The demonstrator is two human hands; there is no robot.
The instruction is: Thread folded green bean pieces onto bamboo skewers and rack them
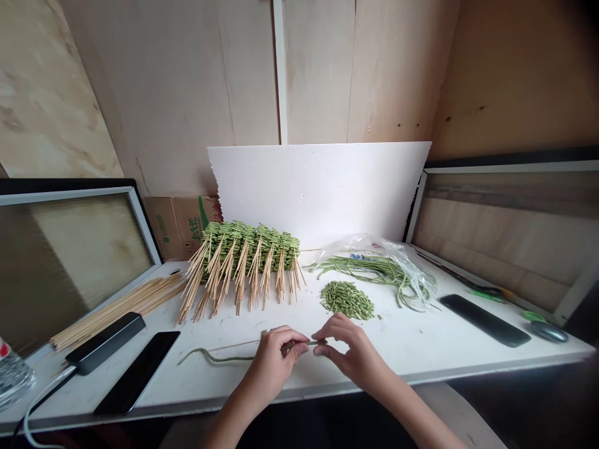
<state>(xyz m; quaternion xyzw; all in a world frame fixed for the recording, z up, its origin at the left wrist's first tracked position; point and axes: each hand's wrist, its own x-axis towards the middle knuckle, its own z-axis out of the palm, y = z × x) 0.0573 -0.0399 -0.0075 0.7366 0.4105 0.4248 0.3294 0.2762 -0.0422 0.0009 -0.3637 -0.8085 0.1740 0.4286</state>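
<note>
My left hand (277,357) and my right hand (349,349) meet over the front of the white table (421,349). Both pinch a long green bean (210,357) whose tail trails left across the table. A thin bamboo skewer (234,345) lies along it, running into my left fingers. Just beyond my hands sits a small heap of cut green bean pieces (347,299). Farther back, a stack of finished bean skewers (243,262) lies with the sticks pointing toward me.
Loose bamboo skewers (116,308) lie at the left beside a black power bank (105,343) and a black phone (138,372). Whole long beans (374,269) rest on a clear plastic bag. A dark remote-like bar (484,319), a mouse (550,331) and a white foam board (318,187) stand around.
</note>
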